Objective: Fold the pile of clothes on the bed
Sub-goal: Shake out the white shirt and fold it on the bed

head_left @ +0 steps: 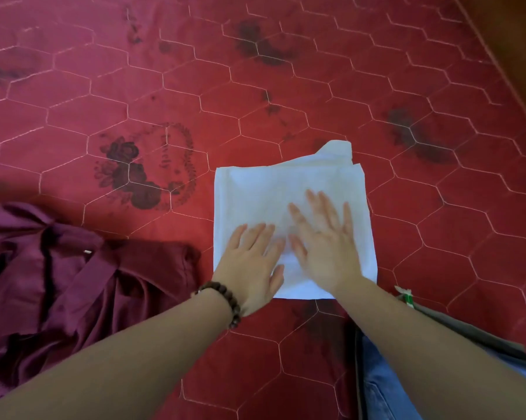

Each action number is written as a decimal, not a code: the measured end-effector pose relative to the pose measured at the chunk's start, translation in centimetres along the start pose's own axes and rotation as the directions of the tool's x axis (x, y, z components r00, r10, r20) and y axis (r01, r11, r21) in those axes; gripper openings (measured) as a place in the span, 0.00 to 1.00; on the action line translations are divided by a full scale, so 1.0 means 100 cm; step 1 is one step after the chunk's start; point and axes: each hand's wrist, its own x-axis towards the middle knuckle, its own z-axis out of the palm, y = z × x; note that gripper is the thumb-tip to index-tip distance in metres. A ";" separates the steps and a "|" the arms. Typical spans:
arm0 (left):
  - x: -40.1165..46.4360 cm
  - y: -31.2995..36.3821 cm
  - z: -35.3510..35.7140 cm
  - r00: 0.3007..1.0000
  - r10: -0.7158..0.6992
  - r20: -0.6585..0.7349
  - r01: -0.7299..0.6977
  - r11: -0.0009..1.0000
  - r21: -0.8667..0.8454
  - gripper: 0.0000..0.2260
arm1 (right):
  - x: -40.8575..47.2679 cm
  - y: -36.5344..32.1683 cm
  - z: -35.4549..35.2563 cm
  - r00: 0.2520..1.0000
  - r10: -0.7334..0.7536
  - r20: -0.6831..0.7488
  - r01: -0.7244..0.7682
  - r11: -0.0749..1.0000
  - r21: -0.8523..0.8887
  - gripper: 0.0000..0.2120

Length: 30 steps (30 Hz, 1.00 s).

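Observation:
A white garment (255, 192) lies folded into a rough square on the red quilted bed cover (286, 71), one corner poking out at its far edge. My left hand (252, 265), with a bead bracelet on the wrist, lies flat on the near left part of the white fold. My right hand (325, 241) presses flat on its middle, fingers straight and spread. A crumpled maroon garment (58, 277) lies unfolded at the left, just beside my left forearm.
Blue denim (383, 383) and a grey cloth (467, 331) with a small green-and-white tag lie at the lower right under my right arm. The bed's edge runs along the upper right, with a brown surface (516, 40) beyond it.

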 end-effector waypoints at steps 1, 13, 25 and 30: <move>0.010 -0.001 0.002 0.998 -0.065 0.017 0.064 0.997 0.035 0.28 | -0.001 -0.005 0.008 0.994 -0.078 0.077 0.078 0.997 0.002 0.25; 0.017 -0.014 0.028 0.964 -0.267 -0.008 0.267 0.963 0.028 0.32 | 0.032 0.041 0.024 0.933 0.285 0.220 -0.293 0.956 0.003 0.28; 0.016 -0.016 0.030 0.962 -0.273 -0.011 0.273 0.961 0.043 0.32 | -0.028 -0.006 0.024 0.988 0.092 0.121 -0.093 0.996 -0.001 0.28; 0.014 -0.015 0.030 0.960 -0.279 -0.029 0.280 0.959 0.044 0.31 | -0.043 0.004 0.027 0.918 0.370 0.141 -0.371 0.928 -0.021 0.30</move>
